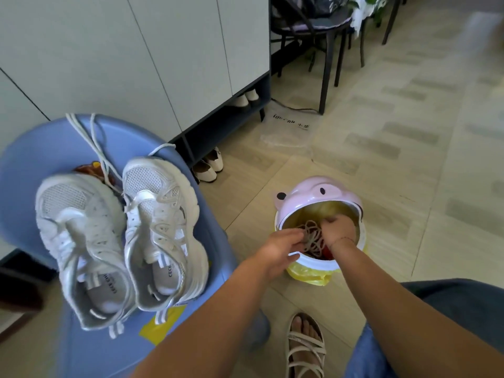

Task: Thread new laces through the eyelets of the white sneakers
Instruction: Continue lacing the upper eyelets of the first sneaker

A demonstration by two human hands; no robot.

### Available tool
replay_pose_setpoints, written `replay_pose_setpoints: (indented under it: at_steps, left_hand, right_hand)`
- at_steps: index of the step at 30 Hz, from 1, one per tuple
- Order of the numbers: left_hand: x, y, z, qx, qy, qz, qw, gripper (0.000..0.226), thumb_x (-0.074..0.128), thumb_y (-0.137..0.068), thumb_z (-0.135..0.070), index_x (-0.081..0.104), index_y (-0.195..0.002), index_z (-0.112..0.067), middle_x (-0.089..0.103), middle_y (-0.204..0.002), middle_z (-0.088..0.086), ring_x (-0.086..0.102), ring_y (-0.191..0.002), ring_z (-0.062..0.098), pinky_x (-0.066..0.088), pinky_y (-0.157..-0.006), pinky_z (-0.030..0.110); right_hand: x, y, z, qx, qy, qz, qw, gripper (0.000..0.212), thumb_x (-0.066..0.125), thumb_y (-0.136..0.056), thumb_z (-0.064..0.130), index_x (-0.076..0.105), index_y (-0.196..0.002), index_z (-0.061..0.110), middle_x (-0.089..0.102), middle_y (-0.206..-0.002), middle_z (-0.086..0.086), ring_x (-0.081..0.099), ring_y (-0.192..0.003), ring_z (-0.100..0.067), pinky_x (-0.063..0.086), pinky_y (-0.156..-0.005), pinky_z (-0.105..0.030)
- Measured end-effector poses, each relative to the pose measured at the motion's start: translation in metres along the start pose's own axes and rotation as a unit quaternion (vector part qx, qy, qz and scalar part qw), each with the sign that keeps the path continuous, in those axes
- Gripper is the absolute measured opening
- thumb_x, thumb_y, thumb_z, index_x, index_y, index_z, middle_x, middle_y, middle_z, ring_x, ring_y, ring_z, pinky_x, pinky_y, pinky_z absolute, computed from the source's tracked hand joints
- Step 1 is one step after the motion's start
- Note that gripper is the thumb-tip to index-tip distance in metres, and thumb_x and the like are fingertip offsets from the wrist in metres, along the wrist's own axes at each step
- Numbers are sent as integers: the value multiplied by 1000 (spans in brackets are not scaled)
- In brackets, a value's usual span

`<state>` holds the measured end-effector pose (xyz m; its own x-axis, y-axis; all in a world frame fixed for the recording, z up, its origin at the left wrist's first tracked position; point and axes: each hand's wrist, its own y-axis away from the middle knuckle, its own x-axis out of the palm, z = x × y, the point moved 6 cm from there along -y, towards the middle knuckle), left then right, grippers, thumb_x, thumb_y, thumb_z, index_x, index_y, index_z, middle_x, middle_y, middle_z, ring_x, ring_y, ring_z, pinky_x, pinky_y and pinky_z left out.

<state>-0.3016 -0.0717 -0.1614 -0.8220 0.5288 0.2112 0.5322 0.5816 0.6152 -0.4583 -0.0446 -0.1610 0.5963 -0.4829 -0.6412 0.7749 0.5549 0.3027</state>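
Fingers (pixel 326 221) of the right hand (pixel 338 227) are curled into the tan lace tangle (pixel 313 238) in the pink bin (pixel 313 192), left hand (pixel 278 248) laid flat against it; white laces (pixel 94 143) and white sneakers (pixel 161 230) are parked well left of the fingers: light, limp cord, likely best pinched at the tips.

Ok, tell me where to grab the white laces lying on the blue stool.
Pinch the white laces on the bare blue stool seat beyond the toes, coming down from above. There the strands lie loose and exposed; nearer you they run into the gap between the two white sneakers, where fingers have little room.
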Motion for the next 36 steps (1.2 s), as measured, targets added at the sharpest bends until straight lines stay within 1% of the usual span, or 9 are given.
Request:
replay_pose_setpoints:
  at_steps: [3, 6, 9, 12, 18, 21, 25, 32, 36]
  left_hand:
    - [-9, 29, -11, 31, -10, -2, 999, 24, 50, -98, -15, 58, -120, -10, 64, -102, 2, 59, -97, 17, 44, -85, 29]
    - [-20, 63, -22, 63, -6, -1, 998, 22, 48, -99, -15, 58, -118, -12, 64, -99, 1, 61, -90, 13, 46, -80, 26]
    - [-37, 102, -35, 107, -6, -6, 994, 19, 45, -100, -13, 60, -112, -13, 66, -96, 0, 61, -90, 13, 47, -85, 27]
    - [-65, 145, -48, 161, -18, -38, 986, 21, 44, -100, -12, 64, -107, -15, 68, -96, 1, 62, -91, 13, 48, -83, 25]
    - [-145, 227, -66, 236, 21, -175, 956, 19, 48, -99, -11, 65, -92, -15, 68, -87, 2, 62, -77, 10, 50, -73, 19]
    - [-187, 257, -65, 241, 52, -233, 941, 14, 52, -97, -15, 66, -98, -11, 69, -92, 5, 64, -81, 14, 52, -77, 23]
    - [-231, 278, -72, 246, 73, -290, 922, 16, 57, -96, -18, 68, -103, -10, 71, -96, 6, 66, -87, 19, 51, -81, 29]
    - [-264, 259, -120, 267, 71, -300, 913, 16, 58, -95, -20, 68, -102, -10, 71, -97, 7, 67, -92, 19, 54, -82, 27]
    - [-264, 230, -156, 275, 73, -278, 917, 17, 57, -95, -18, 68, -104, -7, 71, -93, 5, 67, -90, 18, 53, -88, 27]
  right_hand:
    - [-13, 28, 12, 6, -49, -46, 998, 26, 45, -90, 13, 62, -76, 0, 56, -75, -17, 48, -69, -29, 37, -63, -32]
    - [-15, 65, 26, 2, -132, -60, 989, 28, 47, -89, 18, 65, -76, 1, 59, -74, -17, 53, -70, -32, 44, -67, -37]
    - [2, 105, 56, -46, -185, -4, 982, 30, 51, -88, 20, 64, -74, -3, 58, -67, -21, 52, -66, -31, 46, -67, -40]
    - [22, 150, 101, -128, -222, 74, 964, 23, 55, -90, 20, 64, -72, 7, 60, -67, -10, 56, -70, -28, 43, -66, -33]
    - [55, 231, 187, -310, -183, 180, 916, 9, 64, -86, 22, 65, -83, 13, 63, -74, 5, 55, -68, -5, 38, -56, -6]
    - [68, 248, 221, -351, -183, 201, 896, 3, 68, -83, 18, 68, -82, 15, 64, -76, 6, 58, -72, -8, 43, -65, -12]
    - [80, 242, 269, -366, -196, 200, 887, 4, 70, -81, 14, 70, -79, 17, 67, -76, 2, 61, -73, -15, 50, -76, -31]
    - [90, 186, 329, -335, -196, 116, 915, 9, 70, -79, 22, 70, -80, 13, 69, -80, -3, 63, -78, -19, 52, -77, -33]
    - [96, 147, 314, -279, -98, 100, 950, 43, 62, -85, 35, 52, -53, 9, 51, -56, -11, 45, -60, -25, 35, -54, -29]
